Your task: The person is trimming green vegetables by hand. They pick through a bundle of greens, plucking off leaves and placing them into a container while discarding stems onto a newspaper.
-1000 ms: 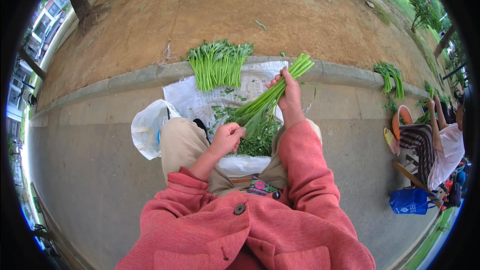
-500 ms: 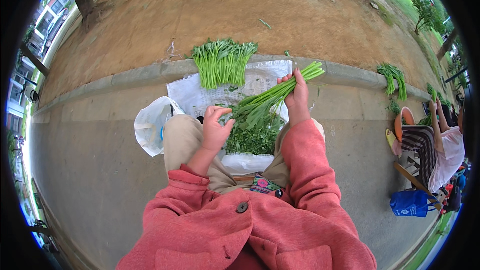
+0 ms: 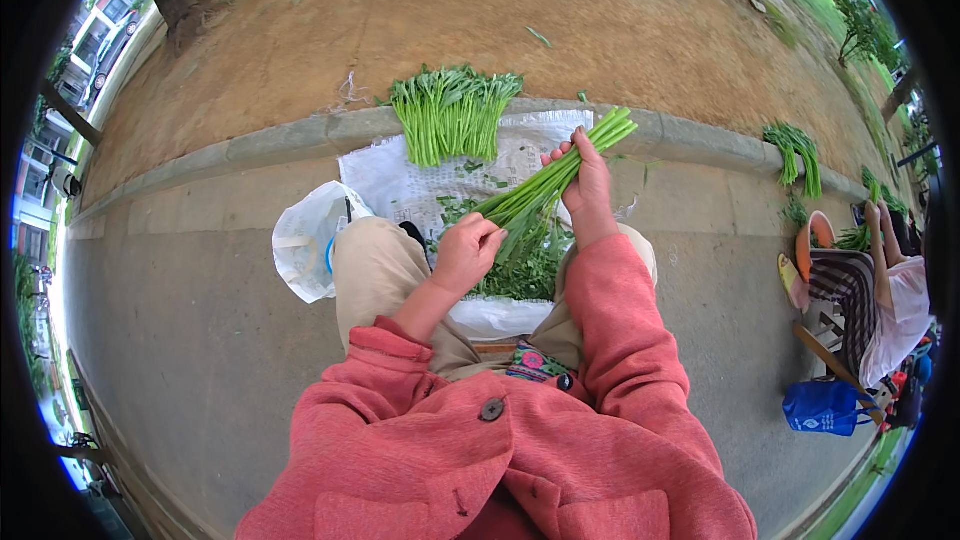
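Note:
My right hand is wrapped round a bunch of leafy green stems. Their pale cut ends point up and to the right, and the leaves hang down to the left. My left hand is closed at the leafy end, its fingers pinched together against the leaves; the fingertips are partly hidden, and a leaf seems to be between them. Below the bunch, between my knees, lies a heap of loose green leaves. A row of trimmed stems rests at the far edge of the white woven sack.
A white plastic bag stands beside my left knee. Behind the sack runs a concrete kerb with bare soil beyond. To the right, another person sits near an orange basin, a blue bag and more greens.
My left hand has moved right and up to the leafy end, and its spread fingers have closed there. My right hand still holds the bunch, slightly shifted.

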`<control>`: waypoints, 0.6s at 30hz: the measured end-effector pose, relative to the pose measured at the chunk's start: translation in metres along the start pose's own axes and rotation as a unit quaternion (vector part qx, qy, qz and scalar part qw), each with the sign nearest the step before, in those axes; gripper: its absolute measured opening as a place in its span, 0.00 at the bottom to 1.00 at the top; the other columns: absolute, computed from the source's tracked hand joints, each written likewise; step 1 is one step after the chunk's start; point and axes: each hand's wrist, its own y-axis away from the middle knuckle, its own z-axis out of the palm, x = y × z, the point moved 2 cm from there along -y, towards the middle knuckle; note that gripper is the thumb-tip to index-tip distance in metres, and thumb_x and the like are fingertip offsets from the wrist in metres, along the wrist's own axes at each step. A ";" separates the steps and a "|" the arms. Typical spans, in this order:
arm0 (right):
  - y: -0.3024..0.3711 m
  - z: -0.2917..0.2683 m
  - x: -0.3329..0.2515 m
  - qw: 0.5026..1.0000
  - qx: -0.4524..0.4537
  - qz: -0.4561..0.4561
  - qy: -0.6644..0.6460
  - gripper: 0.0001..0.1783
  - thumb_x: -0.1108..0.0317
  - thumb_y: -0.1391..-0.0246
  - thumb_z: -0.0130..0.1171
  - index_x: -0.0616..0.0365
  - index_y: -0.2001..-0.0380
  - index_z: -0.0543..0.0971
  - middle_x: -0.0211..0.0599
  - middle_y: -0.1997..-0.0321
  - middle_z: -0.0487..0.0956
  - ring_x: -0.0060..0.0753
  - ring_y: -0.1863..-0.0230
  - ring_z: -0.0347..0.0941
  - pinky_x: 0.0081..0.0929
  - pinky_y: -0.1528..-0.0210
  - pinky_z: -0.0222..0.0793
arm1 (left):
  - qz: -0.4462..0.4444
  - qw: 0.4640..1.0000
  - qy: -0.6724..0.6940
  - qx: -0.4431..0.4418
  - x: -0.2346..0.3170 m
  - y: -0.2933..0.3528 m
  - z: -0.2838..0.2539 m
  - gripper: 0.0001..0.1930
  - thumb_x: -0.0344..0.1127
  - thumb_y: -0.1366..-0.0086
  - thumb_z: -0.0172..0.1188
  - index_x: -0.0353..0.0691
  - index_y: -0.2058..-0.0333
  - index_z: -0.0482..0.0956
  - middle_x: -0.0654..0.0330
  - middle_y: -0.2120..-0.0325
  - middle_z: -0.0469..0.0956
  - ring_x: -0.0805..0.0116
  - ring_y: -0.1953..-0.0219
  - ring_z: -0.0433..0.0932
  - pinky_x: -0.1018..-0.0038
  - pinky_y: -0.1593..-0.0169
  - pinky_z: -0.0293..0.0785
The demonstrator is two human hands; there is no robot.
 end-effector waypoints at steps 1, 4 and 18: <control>-0.001 0.000 -0.001 1.000 0.003 -0.003 0.006 0.09 0.62 0.46 0.55 0.52 0.72 0.68 0.30 0.78 0.70 0.29 0.77 0.68 0.39 0.67 0.73 | 0.017 1.000 0.008 0.006 0.002 0.000 -0.001 0.04 0.29 0.47 0.60 0.35 0.77 0.75 0.58 0.82 0.68 0.63 0.80 0.68 0.71 0.75 0.63; -0.007 -0.008 0.000 0.999 0.026 -0.017 0.004 0.09 0.61 0.46 0.54 0.52 0.72 0.68 0.29 0.79 0.70 0.29 0.77 0.68 0.39 0.66 0.73 | 0.062 0.997 0.033 0.039 0.015 -0.001 -0.005 0.03 0.27 0.47 0.59 0.36 0.77 0.75 0.58 0.82 0.67 0.61 0.80 0.68 0.71 0.76 0.63; -0.006 -0.008 -0.009 0.999 0.021 -0.029 -0.022 0.10 0.61 0.45 0.53 0.54 0.72 0.68 0.31 0.78 0.69 0.30 0.76 0.68 0.41 0.64 0.73 | 0.079 0.983 -0.074 0.148 0.009 -0.006 -0.033 0.11 0.24 0.56 0.62 0.36 0.70 0.76 0.58 0.74 0.70 0.64 0.72 0.71 0.74 0.67 0.68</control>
